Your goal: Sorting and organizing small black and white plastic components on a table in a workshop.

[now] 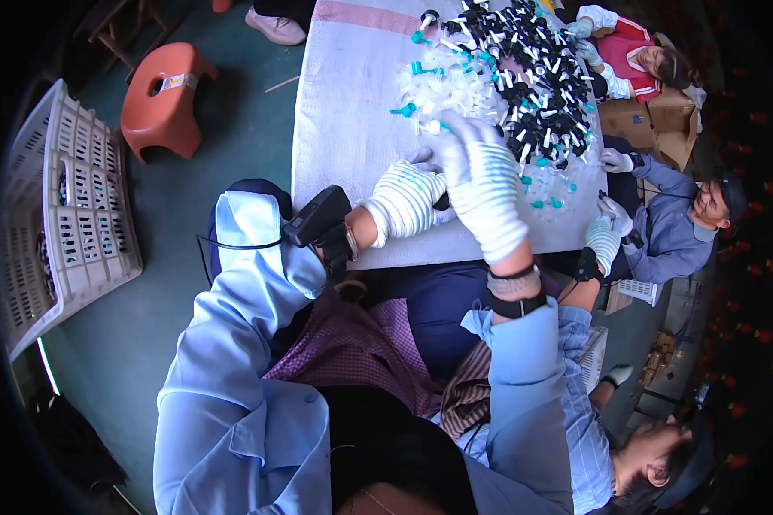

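Note:
Both my hands wear white ribbed gloves and work at the near edge of a pale-covered table (pixel 343 103). My left hand (pixel 408 197) is closed, its fingers curled around a small black plastic part (pixel 442 202) that shows only in part. Just right of it, my right hand (pixel 479 176) reaches up with fingers stretched out at the near side of a heap of clear plastic pieces (pixel 455 90). Nothing shows in that hand, though its palm is hidden. Beyond lies a large heap of black plastic parts with white stems (pixel 545 103), mixed with teal pieces (pixel 406 110).
A white plastic crate (pixel 86 223) holding small parts stands on the floor at left. Behind it is an orange stool (pixel 165 99). Co-workers in red (pixel 631 56), blue-grey (pixel 674 219) and striped blue (pixel 588 429) sit along the right. A cardboard box (pixel 661 120) lies behind them.

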`<state>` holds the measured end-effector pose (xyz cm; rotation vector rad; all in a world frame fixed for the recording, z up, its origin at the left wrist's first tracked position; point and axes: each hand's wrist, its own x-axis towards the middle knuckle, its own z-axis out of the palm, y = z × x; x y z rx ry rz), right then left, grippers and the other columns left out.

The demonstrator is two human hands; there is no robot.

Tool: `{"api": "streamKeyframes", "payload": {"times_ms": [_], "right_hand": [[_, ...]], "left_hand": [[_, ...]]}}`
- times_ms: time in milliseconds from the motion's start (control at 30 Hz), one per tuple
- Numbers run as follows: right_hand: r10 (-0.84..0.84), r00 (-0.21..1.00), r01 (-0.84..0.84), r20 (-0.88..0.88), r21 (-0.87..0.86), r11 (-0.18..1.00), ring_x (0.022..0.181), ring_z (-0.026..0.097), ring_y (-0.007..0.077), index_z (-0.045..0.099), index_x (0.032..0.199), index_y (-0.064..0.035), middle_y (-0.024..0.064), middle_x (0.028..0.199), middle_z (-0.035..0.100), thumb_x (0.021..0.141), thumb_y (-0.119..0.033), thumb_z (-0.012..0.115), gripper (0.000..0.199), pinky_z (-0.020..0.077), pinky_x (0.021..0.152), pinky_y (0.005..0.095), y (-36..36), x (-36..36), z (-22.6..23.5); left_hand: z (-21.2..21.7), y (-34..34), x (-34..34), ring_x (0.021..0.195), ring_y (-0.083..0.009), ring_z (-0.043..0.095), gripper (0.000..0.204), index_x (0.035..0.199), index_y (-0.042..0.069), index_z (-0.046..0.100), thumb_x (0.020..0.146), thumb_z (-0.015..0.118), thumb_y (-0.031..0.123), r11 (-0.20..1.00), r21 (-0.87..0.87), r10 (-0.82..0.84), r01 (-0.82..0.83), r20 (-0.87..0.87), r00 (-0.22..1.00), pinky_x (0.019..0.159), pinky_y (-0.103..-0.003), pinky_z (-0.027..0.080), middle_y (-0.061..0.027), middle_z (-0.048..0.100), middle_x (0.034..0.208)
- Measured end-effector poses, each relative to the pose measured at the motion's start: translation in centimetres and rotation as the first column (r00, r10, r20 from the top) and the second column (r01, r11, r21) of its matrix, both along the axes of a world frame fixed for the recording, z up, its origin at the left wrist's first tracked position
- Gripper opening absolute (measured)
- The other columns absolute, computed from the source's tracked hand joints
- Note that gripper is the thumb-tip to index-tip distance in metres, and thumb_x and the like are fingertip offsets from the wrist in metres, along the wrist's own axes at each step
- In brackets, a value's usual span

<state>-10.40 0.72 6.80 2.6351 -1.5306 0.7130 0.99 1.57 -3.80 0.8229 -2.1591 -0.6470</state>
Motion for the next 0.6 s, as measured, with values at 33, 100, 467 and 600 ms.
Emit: {"api": "streamKeyframes", "payload": {"times_ms": [33,100,467,600], "right_hand": [[0.003,1.000,-0.003,0.004,0.008,1.000,0.094,0.060,0.0359,0.062,0.111,-0.0060,0.0181,0.104,0.062,0.091,-0.026,0.055,0.029,0.0468,0.083,0.0453,-0.6,0.6,-1.1],[0.006,1.000,-0.008,0.018,0.114,0.993,0.092,0.061,0.0371,0.064,0.108,-0.0067,0.0181,0.102,0.064,0.092,-0.030,0.053,0.031,0.0476,0.082,0.0466,-1.4,0.6,-3.1],[-0.192,0.972,0.233,-0.134,0.474,0.849,0.085,0.064,0.0388,0.068,0.098,-0.0041,0.0195,0.088,0.068,0.099,-0.052,0.029,0.061,0.0484,0.079,0.0437,-2.2,1.8,-3.6],[-0.168,0.984,0.176,-0.059,0.473,0.864,0.085,0.064,0.0390,0.069,0.087,-0.0036,0.0204,0.084,0.068,0.099,-0.052,0.030,0.064,0.0483,0.075,0.0463,-1.9,1.5,-3.6]], "left_hand": [[-0.2,0.1,0.2,0.101,-0.0328,0.061,0.042,0.108,0.010,0.065,0.079,0.066,0.039,1.000,0.008,0.003,-0.003,0.004,1.000,0.107,-0.044,0.034,-0.0160,0.067,0.103],[0.5,0.2,-0.1,0.100,-0.0360,0.061,0.043,0.110,0.011,0.064,0.078,0.066,0.040,0.985,0.172,-0.019,0.002,0.094,0.995,0.098,-0.046,0.041,-0.0165,0.066,0.105],[0.8,0.3,0.0,0.087,-0.0384,0.061,0.031,0.097,0.007,0.064,0.081,0.061,0.033,0.964,0.266,0.024,-0.023,-0.001,1.000,0.075,-0.045,0.049,-0.0171,0.066,0.091],[0.9,0.2,-0.4,0.082,-0.0383,0.061,0.032,0.098,0.006,0.062,0.082,0.058,0.033,0.990,0.130,0.085,-0.063,-0.177,0.980,0.071,-0.044,0.050,-0.0185,0.065,0.090]]}}
